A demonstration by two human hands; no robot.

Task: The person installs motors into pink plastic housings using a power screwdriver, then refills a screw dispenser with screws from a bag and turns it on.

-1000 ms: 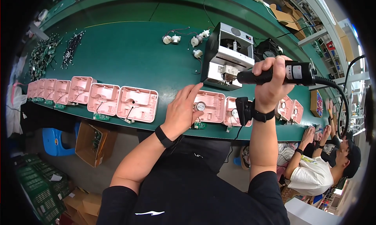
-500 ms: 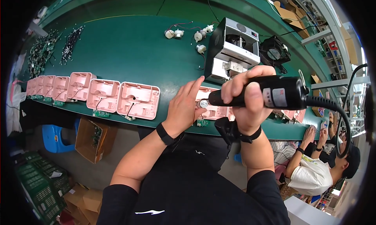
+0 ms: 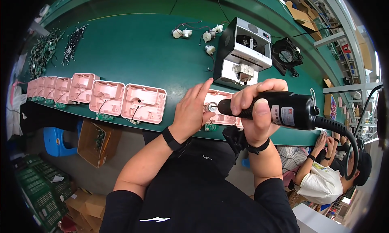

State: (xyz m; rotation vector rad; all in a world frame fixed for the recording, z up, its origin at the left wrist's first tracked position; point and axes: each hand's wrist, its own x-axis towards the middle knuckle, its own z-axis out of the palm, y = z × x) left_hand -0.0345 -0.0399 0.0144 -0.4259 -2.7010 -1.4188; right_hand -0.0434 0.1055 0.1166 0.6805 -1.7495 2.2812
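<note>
My left hand (image 3: 189,107) grips the left side of a pink plastic housing (image 3: 223,118), its fingers stretched along the far side. Its thumb touches a small round metal part (image 3: 211,107) in the housing. In my right hand (image 3: 259,109) is a black corded electric screwdriver (image 3: 288,110), held nearly level with its nose pointing left. The thin bit meets or almost meets the metal part; contact is hard to make out. A green circuit board (image 3: 210,127) sticks out at the housing's near edge. My right hand and the tool hide the housing's right part.
More pink housings (image 3: 144,103) line the bench's near edge to the left. Beyond my hands stands a silver-and-black machine (image 3: 247,50), with a black fan (image 3: 287,54) beside it. Small white motors (image 3: 187,33) lie farther back. A co-worker (image 3: 322,184) sits at the right.
The screwdriver has shifted slightly right and down with my right hand, and its thin bit now shows at the metal part. My left hand stays in place on the housing.
</note>
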